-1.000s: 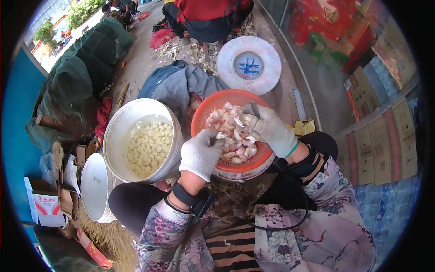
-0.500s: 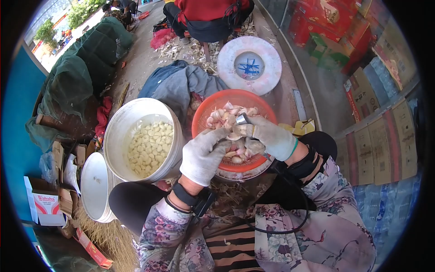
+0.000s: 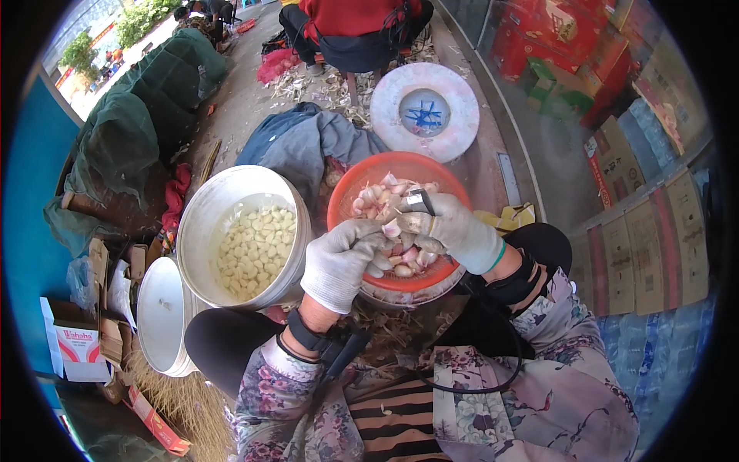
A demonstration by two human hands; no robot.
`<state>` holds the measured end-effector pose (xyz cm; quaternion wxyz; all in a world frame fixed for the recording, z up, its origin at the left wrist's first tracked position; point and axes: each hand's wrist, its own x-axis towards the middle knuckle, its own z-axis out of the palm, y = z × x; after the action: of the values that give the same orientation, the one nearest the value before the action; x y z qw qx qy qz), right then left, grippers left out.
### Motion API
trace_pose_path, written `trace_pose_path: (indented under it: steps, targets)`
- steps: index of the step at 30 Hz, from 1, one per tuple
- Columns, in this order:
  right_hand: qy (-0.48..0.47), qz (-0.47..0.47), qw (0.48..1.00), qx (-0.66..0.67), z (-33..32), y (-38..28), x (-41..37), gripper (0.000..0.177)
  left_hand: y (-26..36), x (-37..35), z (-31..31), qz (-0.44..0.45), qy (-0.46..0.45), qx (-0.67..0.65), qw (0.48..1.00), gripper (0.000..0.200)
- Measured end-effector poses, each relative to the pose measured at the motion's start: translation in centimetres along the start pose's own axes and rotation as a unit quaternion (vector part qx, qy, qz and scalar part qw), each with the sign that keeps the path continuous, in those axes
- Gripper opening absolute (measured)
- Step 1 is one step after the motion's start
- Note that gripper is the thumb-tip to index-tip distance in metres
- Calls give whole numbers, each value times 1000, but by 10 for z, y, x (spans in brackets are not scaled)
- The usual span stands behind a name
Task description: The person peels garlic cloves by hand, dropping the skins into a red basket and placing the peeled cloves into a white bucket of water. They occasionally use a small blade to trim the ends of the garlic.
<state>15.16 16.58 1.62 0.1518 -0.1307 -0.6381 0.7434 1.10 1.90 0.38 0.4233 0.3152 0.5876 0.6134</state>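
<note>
Head camera: my gloved left hand (image 3: 339,263) pinches a pale garlic clove (image 3: 391,229); my right hand (image 3: 456,229) grips a steel blade (image 3: 419,202). Round orange plastic basin (image 3: 400,159) holds unpeeled cloves (image 3: 381,199).

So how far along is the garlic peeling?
Done: peeled cloves cover the bottom of the white bucket. In hand: the left hand and right hand, with a small blade, work one clove. Left: a heap of unpeeled cloves in the orange basin.
</note>
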Motion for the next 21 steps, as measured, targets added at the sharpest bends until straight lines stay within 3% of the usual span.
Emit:
trace_pose_path:
  steps: [4,7,15,18,21]
  targets:
    - [-11,64,996,-59,-9,6,-1,28,-1,-2,-4,5,-19,11,1000,21]
    - [15,25,993,-111,-7,16,1,18,2,-2,-5,-6,-29,20,999,20]
    - [-14,9,981,-195,-3,12,-1,23,7,-8,-1,9,0,113,994,15]
    - [-18,27,990,-139,-1,10,-1,24,5,-7,-2,7,-4,81,997,15]
    - [14,14,998,-66,8,6,1,26,4,-5,-6,-42,0,-57,998,13]
